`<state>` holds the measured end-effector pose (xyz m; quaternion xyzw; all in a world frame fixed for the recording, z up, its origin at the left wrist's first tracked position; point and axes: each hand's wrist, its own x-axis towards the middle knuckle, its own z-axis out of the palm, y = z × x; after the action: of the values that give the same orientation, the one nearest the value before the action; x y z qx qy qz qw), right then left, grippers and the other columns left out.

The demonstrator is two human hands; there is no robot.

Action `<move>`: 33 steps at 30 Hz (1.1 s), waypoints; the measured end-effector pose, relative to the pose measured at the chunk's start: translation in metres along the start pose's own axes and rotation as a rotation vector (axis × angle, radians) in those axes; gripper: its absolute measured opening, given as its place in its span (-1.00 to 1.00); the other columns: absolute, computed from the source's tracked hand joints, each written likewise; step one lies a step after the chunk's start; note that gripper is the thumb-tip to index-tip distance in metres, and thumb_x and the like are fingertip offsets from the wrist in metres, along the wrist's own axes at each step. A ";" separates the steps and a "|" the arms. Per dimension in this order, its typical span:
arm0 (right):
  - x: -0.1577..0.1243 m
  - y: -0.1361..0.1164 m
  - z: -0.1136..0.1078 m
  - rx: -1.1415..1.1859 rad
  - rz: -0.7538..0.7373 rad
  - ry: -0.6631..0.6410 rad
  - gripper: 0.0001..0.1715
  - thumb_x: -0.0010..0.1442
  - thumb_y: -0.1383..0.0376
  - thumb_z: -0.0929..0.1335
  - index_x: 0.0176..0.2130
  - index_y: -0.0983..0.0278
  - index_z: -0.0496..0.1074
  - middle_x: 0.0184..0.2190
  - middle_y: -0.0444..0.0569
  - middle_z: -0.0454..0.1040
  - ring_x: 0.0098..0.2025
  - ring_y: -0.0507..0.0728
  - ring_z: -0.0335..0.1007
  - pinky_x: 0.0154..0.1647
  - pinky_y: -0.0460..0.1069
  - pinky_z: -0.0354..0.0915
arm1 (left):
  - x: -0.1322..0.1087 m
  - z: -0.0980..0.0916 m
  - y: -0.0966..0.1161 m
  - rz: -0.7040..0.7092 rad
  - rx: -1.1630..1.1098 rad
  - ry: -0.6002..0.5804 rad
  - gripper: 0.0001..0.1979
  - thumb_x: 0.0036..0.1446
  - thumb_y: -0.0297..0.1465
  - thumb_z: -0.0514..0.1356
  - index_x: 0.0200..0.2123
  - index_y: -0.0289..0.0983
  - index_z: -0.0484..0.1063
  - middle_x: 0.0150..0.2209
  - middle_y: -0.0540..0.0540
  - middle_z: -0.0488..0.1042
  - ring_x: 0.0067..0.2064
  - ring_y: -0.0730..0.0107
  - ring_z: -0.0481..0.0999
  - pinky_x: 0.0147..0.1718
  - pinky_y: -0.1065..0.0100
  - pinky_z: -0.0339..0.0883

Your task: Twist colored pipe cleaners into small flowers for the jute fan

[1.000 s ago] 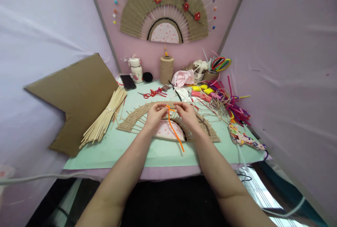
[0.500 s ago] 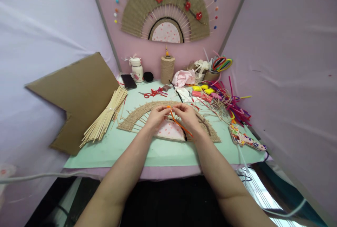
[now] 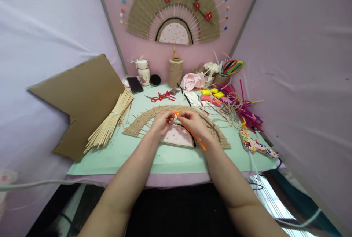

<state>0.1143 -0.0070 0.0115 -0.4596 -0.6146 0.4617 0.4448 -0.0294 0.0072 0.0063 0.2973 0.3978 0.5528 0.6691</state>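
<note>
Both my hands meet over a half-round fan of woven jute and wooden sticks (image 3: 137, 125) that lies on the mint green table (image 3: 115, 156). My left hand (image 3: 162, 122) pinches the bent top end of an orange pipe cleaner (image 3: 192, 134). My right hand (image 3: 194, 121) pinches the same pipe cleaner close beside it, fingers closed. The free end of the pipe cleaner trails down to the right over my right wrist. Under my hands the fan has a pink dotted centre (image 3: 178, 138) edged in black.
A bundle of wooden sticks (image 3: 111, 121) and a cardboard sheet (image 3: 79, 94) lie at the left. Red scissors (image 3: 158, 97), a twine spool (image 3: 175, 72), a phone (image 3: 135, 84), a white jar (image 3: 143, 72), clay pieces and a heap of pipe cleaners (image 3: 242, 108) crowd the back and right. A finished fan (image 3: 173, 6) hangs on the wall.
My hands have come closer together and the top of the pipe cleaner is bent over more. Its free end has swung from below my hands out to the right.
</note>
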 end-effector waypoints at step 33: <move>0.006 0.009 -0.014 -0.630 -0.431 0.144 -0.85 0.13 0.29 0.33 -0.39 0.24 0.51 -0.36 -0.03 0.40 -0.23 0.12 0.28 -0.19 0.01 0.15 | -0.002 -0.013 0.006 0.067 0.528 -0.167 -0.73 -0.23 -0.28 0.36 -0.51 -0.31 0.40 -0.65 0.07 0.32 -0.62 0.61 0.19 -0.61 0.48 -0.01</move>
<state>0.1279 0.0028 0.0058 -0.4653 -0.7760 0.1131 0.4106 -0.0432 0.0058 0.0050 0.5191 0.4614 0.4253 0.5803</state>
